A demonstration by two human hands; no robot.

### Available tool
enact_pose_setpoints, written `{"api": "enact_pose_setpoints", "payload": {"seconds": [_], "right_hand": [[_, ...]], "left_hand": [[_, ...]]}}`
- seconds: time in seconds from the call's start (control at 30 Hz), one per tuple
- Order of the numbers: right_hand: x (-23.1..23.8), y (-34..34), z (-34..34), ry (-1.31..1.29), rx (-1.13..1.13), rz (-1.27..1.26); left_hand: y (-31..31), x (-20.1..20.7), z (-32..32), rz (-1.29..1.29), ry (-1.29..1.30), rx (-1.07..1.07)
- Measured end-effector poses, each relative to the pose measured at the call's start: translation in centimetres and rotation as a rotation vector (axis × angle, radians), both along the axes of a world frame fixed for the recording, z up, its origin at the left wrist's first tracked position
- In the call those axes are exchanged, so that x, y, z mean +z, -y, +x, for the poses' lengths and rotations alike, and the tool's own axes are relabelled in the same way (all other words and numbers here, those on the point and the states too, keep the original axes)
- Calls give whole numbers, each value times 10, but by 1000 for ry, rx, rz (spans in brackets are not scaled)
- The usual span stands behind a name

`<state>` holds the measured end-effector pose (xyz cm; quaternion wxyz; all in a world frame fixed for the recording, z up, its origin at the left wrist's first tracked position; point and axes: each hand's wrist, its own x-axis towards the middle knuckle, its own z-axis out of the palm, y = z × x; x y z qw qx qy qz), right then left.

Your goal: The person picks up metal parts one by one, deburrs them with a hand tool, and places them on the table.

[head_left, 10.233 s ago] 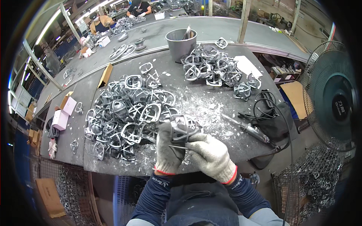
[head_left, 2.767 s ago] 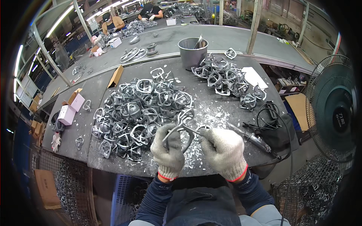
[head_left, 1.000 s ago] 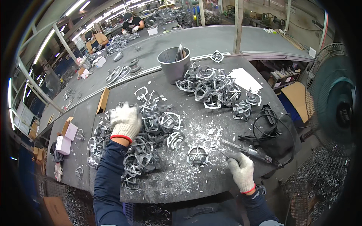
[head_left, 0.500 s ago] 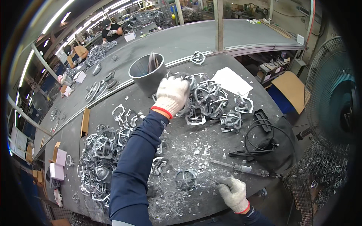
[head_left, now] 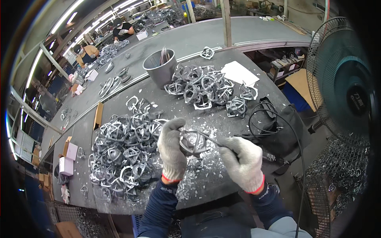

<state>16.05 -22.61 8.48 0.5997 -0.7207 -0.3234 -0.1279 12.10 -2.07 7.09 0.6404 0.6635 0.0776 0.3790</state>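
Observation:
Gloved in white, my left hand (head_left: 172, 148) is closed around the side of a grey cage-like metal part (head_left: 189, 147), held above the table. My right hand (head_left: 243, 160), gloved too, grips a thin dark rod-like tool (head_left: 211, 139). The tool's far end reaches the top of the held part; its exact tip is hard to make out. Just below lies another grey part (head_left: 196, 162), partly covered. A big heap of similar cage parts (head_left: 123, 150) lies left of my hands. A second heap (head_left: 204, 87) sits farther back.
A grey bucket (head_left: 159, 68) stands behind the far heap, beside white paper (head_left: 240, 74). Pale chips litter the table (head_left: 182, 109). At right are a black cable (head_left: 254, 117), a dark bag (head_left: 291, 125) and a large fan (head_left: 349, 79). Two people work at the far left.
My left hand has come back from the far heap and now holds a cage part. My right hand has lifted from the table edge, bringing the tool to that part.

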Motion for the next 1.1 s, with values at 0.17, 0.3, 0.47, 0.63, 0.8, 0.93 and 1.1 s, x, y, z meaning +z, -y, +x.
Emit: {"api": "enact_pose_setpoints", "payload": {"seconds": [0.17,0.3,0.47,0.63,0.8,0.93,1.1], "right_hand": [[6,-7,-23,239,-19,-153],[11,-3,-43,269,-53,-264],[10,2,-55,251,-69,-252],[-5,-16,-64,268,-116,-312],[-13,-32,-46,231,-26,-151],[7,-30,-51,-746,178,404],[13,-29,-55,-943,326,499]], "left_hand": [[27,10,-36,169,-93,221],[33,20,-51,234,-135,217],[26,14,-66,721,-21,268],[39,13,-81,673,-101,128],[22,26,-83,530,-225,-161],[11,0,-88,377,52,-168],[9,-25,-81,477,70,-136]]}}
